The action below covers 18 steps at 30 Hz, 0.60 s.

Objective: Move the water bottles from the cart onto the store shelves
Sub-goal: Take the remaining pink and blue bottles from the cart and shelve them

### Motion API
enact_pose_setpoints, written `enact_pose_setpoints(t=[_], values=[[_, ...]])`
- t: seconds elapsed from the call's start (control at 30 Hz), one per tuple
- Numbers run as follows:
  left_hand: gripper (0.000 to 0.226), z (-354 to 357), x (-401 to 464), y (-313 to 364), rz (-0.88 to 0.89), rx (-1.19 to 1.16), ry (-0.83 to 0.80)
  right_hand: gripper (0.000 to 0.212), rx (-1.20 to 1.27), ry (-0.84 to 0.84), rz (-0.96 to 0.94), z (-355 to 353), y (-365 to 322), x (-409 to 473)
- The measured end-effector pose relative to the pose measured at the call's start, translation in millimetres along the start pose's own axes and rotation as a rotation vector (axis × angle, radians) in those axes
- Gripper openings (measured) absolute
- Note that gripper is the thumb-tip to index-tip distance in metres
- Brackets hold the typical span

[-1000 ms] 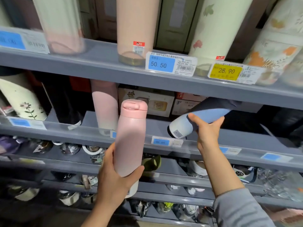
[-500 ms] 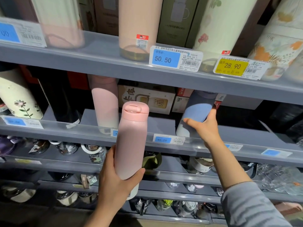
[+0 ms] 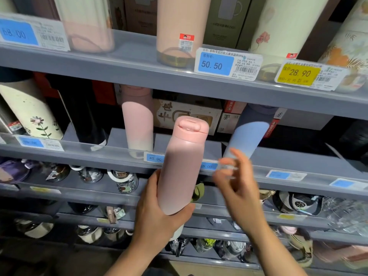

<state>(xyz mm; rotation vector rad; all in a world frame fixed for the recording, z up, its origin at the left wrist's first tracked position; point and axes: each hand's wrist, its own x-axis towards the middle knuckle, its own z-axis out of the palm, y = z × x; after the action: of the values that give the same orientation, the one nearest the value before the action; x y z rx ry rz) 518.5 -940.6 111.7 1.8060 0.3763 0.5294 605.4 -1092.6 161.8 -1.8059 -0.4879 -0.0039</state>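
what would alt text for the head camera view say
A person's left hand holds a pink bottle upright in front of grey store shelves, while the blurred right hand hangs open beside it. On the middle shelf behind stand a blue bottle and another pink bottle; price tags line the shelf edges.

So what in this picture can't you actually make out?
- Right hand, head view: motion-blurred, so its fingers' pose is unclear; it seems to hold nothing.
- Blue bottle: its top is hidden in shadow under the upper shelf.
- Price tag: the pink bottle in the left hand covers its first digit.
- Cart: out of frame.
- Lower-shelf items: too dark and small to identify.
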Motion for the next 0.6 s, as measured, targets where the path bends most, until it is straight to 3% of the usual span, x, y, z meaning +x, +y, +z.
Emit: enact_pose_setpoints(t=[0.07,0.1,0.3,0.37,0.43,0.53,0.6], values=[[0.083,7.1,-1.3,5.4,-0.001,0.026,-0.042,0.069,0.093,-0.226,0.12,22.9,-11.4,-5.1],[0.087,8.9,-1.0,7.6,0.011,0.058,-0.077,0.067,0.131,-0.245,0.15,31.6,-12.4,-5.2],[0.099,-16.3,18.9,7.1,0.028,0.197,-0.296,0.071,0.345,-0.146,0.26,47.8,-5.5,21.2],[0.086,-33.7,31.3,4.2,0.034,0.129,-0.228,0.064,0.383,-0.127,0.266,48.0,-5.3,38.8],[0.076,-51.0,47.1,-4.1,0.07,0.169,-0.045,0.068,0.39,-0.083,0.271,50.4,-7.7,55.2],[0.077,-75.3,73.7,-29.4,0.138,0.512,0.15,0.069,0.361,-0.015,0.243,57.7,-9.4,73.5],[0.084,-85.0,88.9,-51.1,0.223,0.791,0.183,0.069,0.38,0.029,0.218,63.3,-10.0,84.0]])
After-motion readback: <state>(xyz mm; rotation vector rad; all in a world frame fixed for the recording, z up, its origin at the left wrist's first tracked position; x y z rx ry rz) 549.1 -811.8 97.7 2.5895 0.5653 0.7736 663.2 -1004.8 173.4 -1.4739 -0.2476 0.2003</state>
